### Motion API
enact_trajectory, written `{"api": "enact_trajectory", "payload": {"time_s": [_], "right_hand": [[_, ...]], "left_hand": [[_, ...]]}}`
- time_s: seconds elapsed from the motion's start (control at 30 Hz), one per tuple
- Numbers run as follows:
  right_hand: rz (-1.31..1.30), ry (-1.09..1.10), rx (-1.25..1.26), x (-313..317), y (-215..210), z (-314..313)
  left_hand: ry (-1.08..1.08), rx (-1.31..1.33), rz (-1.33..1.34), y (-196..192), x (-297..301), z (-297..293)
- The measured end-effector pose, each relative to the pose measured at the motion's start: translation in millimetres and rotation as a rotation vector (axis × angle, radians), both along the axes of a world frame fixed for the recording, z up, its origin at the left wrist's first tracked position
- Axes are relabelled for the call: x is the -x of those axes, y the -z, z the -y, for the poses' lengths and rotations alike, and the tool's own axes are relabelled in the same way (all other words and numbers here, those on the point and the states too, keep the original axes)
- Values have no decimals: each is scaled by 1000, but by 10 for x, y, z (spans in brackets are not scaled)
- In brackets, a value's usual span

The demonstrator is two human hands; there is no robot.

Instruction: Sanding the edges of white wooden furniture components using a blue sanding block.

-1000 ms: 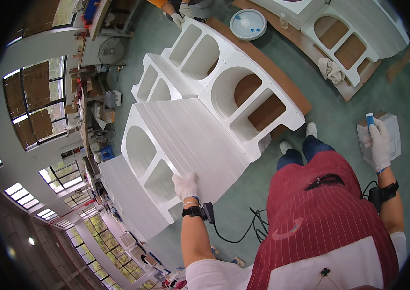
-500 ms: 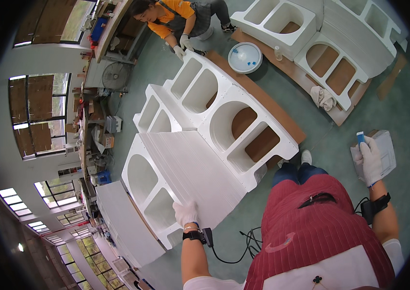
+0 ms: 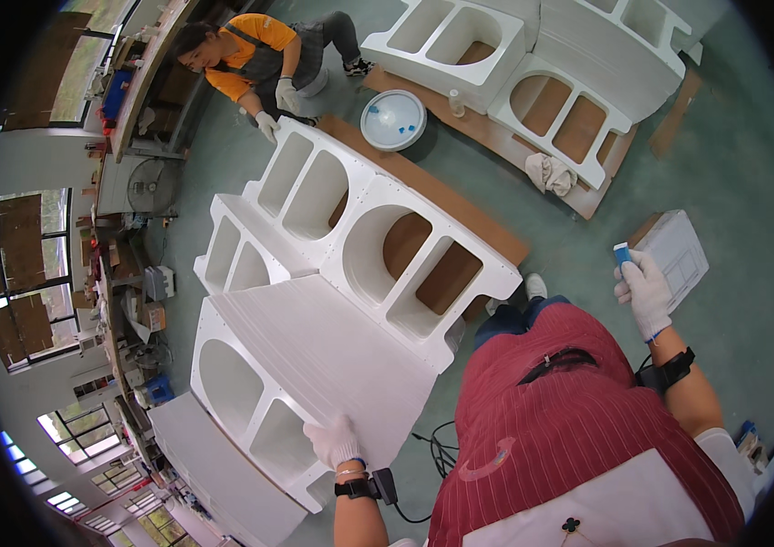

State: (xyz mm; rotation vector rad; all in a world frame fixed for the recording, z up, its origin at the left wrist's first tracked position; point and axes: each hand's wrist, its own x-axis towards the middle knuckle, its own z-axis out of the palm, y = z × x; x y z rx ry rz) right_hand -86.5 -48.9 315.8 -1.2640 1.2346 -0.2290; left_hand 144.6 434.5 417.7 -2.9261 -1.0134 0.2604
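Note:
In a white glove, my left hand [image 3: 334, 441] grips the near edge of a large white moulded housing [image 3: 268, 387], beside its opening. The housing has a broad grooved white face [image 3: 341, 337] and rounded and squared openings. It adjoins another white housing [image 3: 419, 264] with similar openings. My right hand [image 3: 648, 296], also gloved, is raised at the right, closed around a small blue piece with a pale end [image 3: 622, 253]. Its exact kind is not clear. Behind that hand, apart from the housings, is a white box [image 3: 681, 255] with a brown side.
A co-worker [image 3: 264, 55] in an orange top crouches at the far end, gloved hands at the housing. Beyond stand a round white lid [image 3: 393, 119] with blue bits, more white housings [image 3: 551, 118] on cardboard, and a crumpled cloth [image 3: 550, 173]. A cable [image 3: 441, 451] trails on the floor.
The view has shifted, moving the housings left in the picture. My left hand stays at the housing's edge, its fingers turned somewhat. My right hand still holds the blue piece, now tilted differently.

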Motion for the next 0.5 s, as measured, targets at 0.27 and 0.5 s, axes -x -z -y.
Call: {"api": "enact_trajectory", "payload": {"time_s": [0.27, 0.5], "right_hand": [[-21, -81, 22, -312, -237, 223], [-15, -218, 52, -305, -136, 1259]], "left_hand": [[-15, 6, 2, -15, 40, 225], [58, -249, 31, -134, 40, 315]]}}
